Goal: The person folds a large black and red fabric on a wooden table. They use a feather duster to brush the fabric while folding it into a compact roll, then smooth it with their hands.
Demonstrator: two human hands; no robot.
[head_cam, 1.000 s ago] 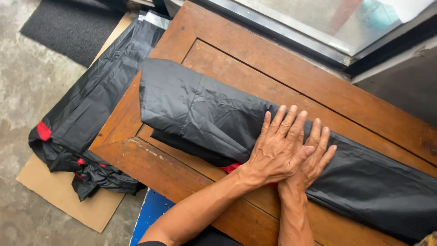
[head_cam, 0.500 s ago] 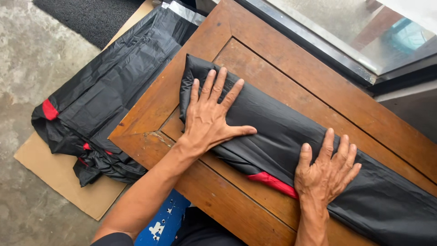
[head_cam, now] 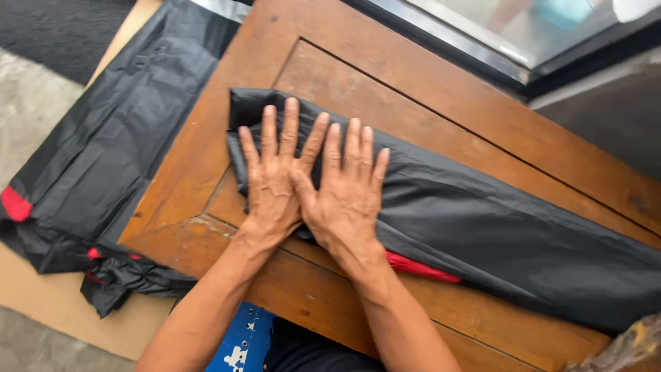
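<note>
Pressing flat, fingers spread, gripping nothing: left hand [head_cam: 270, 182] and right hand [head_cam: 344, 196] side by side on the left end of a folded black bag [head_cam: 482, 220] lying across the wooden table [head_cam: 441, 103]. Folded long and narrow; right stretch not yet smoothed. More black bags [head_cam: 103, 158] left, on cardboard [head_cam: 41, 310]; nothing blocking.

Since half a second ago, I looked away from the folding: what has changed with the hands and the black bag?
The right hand slid left along the black bag and now lies flat beside the left hand, thumbs touching, near the bag's left end. The left hand barely shifted. Nothing was gripped or let go; both palms press flat, as before. The bag stays on the wooden table, red strip showing at its near edge, and the other bags stay on the floor.
</note>
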